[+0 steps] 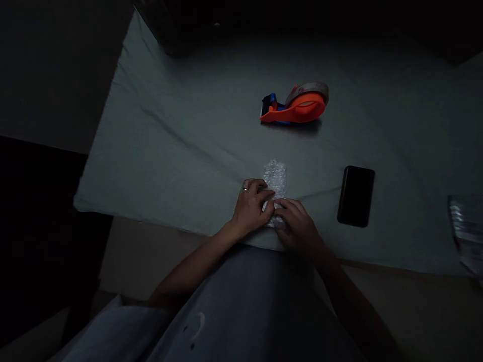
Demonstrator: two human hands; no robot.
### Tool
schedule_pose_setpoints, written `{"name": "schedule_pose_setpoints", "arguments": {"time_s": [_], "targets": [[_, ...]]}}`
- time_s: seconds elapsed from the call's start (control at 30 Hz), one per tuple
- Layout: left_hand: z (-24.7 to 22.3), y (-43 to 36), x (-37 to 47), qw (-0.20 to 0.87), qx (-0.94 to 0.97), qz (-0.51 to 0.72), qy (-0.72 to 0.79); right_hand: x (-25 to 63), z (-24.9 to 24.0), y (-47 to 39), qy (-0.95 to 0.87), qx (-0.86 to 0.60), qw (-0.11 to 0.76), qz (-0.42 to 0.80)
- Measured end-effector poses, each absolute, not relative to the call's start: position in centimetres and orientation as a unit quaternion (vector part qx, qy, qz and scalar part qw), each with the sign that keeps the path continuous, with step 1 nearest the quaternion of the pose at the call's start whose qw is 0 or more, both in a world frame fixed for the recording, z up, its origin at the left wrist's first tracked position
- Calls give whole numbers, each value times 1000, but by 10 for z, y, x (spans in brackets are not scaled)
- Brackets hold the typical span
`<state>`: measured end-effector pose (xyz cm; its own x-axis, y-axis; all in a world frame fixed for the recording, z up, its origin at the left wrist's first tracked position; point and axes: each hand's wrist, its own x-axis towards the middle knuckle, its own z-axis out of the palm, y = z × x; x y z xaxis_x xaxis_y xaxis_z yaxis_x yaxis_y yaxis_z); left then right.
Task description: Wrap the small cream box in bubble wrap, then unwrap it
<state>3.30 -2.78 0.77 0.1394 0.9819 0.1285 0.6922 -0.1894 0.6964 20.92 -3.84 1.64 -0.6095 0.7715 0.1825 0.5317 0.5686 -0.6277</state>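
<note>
A narrow piece of bubble wrap (275, 176) lies on the cloth-covered table near its front edge, its far end flat and uncovered. My left hand (252, 205), with a ring on one finger, presses on its left side, fingers bent and closed on the wrap. From the right, my right hand (298, 221) grips the near part, fingertips almost touching the left thumb. Whether anything lies inside the wrap is hidden by my hands and the dim light.
An orange and blue tape dispenser (298, 108) with a roll of tape lies beyond my hands. To the right is a black rectangular object (355, 196). Shiny plastic packaging (468, 226) lies at the far right. The green tablecloth (169, 166) has creases.
</note>
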Motion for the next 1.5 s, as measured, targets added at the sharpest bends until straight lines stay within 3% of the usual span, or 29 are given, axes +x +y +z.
{"name": "schedule_pose_setpoints", "arguments": {"time_s": [0.23, 0.43, 0.57, 0.77, 1.0, 1.27, 1.5], "targets": [[7, -2, 14, 283, 753, 224, 550, 204, 19, -26, -843, -408, 229, 265], [14, 2, 3, 339, 744, 367, 443, 195, 11, -6, -839, -460, 193, 216], [12, -13, -1, 384, 769, 320, 398, 192, 6, 3, -848, -453, 168, 216], [5, -20, 3, 356, 767, 320, 427, 202, 8, -8, -847, -430, 217, 226], [11, -13, 4, 353, 761, 309, 448, 213, 8, -15, -842, -417, 185, 286], [0, 11, 11, 233, 728, 262, 589, 195, 14, 8, -846, -424, 226, 230], [4, -8, 9, 266, 746, 332, 512, 198, 6, 8, -833, -434, 220, 262]]}}
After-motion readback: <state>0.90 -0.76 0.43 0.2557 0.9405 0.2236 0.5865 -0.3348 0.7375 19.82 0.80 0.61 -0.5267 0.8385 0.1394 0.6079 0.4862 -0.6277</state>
